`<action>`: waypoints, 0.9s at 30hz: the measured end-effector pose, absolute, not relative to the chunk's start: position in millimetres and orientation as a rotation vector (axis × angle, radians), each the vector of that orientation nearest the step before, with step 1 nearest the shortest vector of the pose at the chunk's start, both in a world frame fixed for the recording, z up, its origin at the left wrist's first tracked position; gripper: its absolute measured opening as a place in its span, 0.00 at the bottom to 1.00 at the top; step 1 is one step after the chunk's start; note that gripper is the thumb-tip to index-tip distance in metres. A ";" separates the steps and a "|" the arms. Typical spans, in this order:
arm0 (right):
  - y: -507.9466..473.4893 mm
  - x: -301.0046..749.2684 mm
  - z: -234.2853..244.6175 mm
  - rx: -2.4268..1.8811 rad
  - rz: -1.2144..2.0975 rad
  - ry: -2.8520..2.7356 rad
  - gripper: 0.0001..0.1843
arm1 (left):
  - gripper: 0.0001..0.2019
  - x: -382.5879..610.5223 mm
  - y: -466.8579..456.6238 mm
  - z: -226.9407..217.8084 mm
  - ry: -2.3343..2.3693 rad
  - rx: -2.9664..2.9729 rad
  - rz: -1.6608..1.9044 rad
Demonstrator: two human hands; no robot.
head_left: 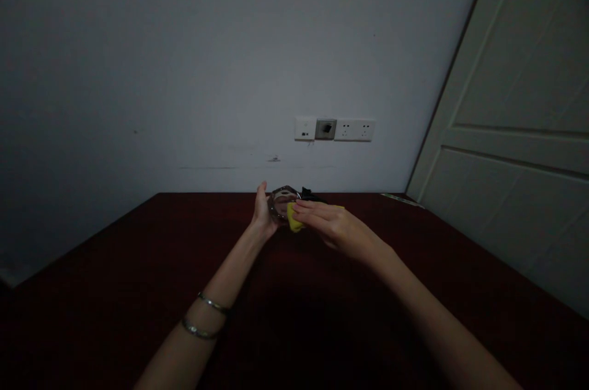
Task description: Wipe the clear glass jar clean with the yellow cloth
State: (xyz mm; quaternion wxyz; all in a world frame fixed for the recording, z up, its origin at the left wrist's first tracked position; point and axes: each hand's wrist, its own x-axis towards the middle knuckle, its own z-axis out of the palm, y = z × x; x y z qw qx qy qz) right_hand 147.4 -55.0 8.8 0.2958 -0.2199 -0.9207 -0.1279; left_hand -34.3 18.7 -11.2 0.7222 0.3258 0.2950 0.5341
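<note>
My left hand holds a glass ashtray by its left side, thumb pointing up. The ashtray is clear with a thick, angular rim, and its hollow face is tilted towards me. Against its right side my right hand presses a yellow cloth, the fingers closed over it. Part of the ashtray's right edge is hidden behind the cloth and fingers. Just behind my right hand lies a small black thing, mostly covered, whose kind I cannot make out.
Beneath my hands stretches a dark red table, its far edge at a pale wall. Sockets and switch plates sit on the wall. A thin patterned strip lies at the far right corner, beside a white panelled door.
</note>
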 end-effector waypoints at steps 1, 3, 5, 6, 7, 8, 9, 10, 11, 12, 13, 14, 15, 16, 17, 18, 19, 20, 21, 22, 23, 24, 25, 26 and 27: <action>-53.2 151.1 8.9 -0.595 -0.340 -2.450 0.26 | 0.32 -36.8 21.5 -13.5 0.664 0.741 1.122; -49.5 158.4 9.3 -0.605 -0.316 -2.443 0.26 | 0.34 -41.7 26.6 -18.3 0.678 0.788 1.006; -45.9 164.8 10.2 -0.608 -0.290 -2.398 0.26 | 0.35 -45.4 30.0 -22.9 0.667 0.842 0.894; -44.5 167.3 11.0 -0.605 -0.291 -2.359 0.25 | 0.36 -46.4 30.8 -25.0 0.657 0.871 0.842; -43.5 168.9 12.0 -0.602 -0.304 -2.316 0.25 | 0.37 -46.8 30.9 -27.0 0.648 0.900 0.793; -43.1 169.6 13.1 -0.600 -0.325 -2.277 0.25 | 0.38 -46.5 30.3 -28.6 0.642 0.925 0.749; -43.4 169.1 14.3 -0.596 -0.350 -2.249 0.25 | 0.39 -45.5 29.3 -29.9 0.640 0.947 0.710; -44.3 167.3 15.2 -0.588 -0.373 -2.240 0.26 | 0.40 -44.0 27.9 -30.9 0.637 0.967 0.677; -45.7 164.4 15.8 -0.576 -0.392 -2.245 0.26 | 0.40 -42.1 26.3 -31.6 0.630 0.990 0.650; -47.5 160.4 15.9 -0.563 -0.406 -2.262 0.25 | 0.40 -40.0 24.8 -32.0 0.622 1.013 0.629; -49.4 155.8 15.4 -0.553 -0.419 -2.288 0.25 | 0.40 -37.8 23.3 -32.1 0.613 1.036 0.614; -51.0 150.9 14.3 -0.542 -0.432 -2.314 0.25 | 0.39 -35.8 22.0 -31.8 0.606 1.053 0.606; -52.2 146.4 12.7 -0.537 -0.447 -2.341 0.24 | 0.39 -34.0 20.8 -31.2 0.602 1.063 0.601; -52.7 142.7 10.6 -0.536 -0.463 -2.365 0.24 | 0.38 -32.6 19.6 -30.1 0.603 1.067 0.598; -52.4 140.1 8.3 -0.536 -0.479 -2.380 0.23 | 0.38 -31.6 18.2 -28.6 0.608 1.067 0.598; -51.2 138.8 6.0 -0.539 -0.493 -2.387 0.23 | 0.37 -31.0 16.8 -26.7 0.618 1.068 0.604; -49.2 138.9 3.8 -0.541 -0.502 -2.385 0.22 | 0.37 -30.7 15.1 -24.5 0.634 1.072 0.616; -46.7 140.1 2.0 -0.541 -0.504 -2.378 0.22 | 0.37 -30.6 13.4 -22.1 0.656 1.079 0.635; -44.0 142.1 0.5 -0.542 -0.502 -2.369 0.22 | 0.37 -30.7 11.7 -19.7 0.678 1.088 0.661; -41.3 144.5 -0.5 -0.541 -0.498 -2.362 0.22 | 0.37 -30.7 10.1 -17.6 0.699 1.097 0.685; -38.9 146.9 -1.2 -0.543 -0.493 -2.356 0.22 | 0.38 -30.6 8.8 -15.7 0.715 1.103 0.711; -37.1 148.9 -1.7 -0.547 -0.491 -2.350 0.22 | 0.38 -30.3 7.8 -14.2 0.721 1.105 0.733; -35.9 150.1 -2.2 -0.548 -0.497 -2.340 0.23 | 0.38 -30.0 7.3 -13.0 0.719 1.101 0.757; -35.5 150.4 -2.9 -0.551 -0.510 -2.327 0.24 | 0.38 -29.5 7.2 -12.2 0.713 1.088 0.789; -35.6 149.8 -3.9 -0.554 -0.530 -2.309 0.25 | 0.37 -29.0 7.5 -11.6 0.707 1.062 0.829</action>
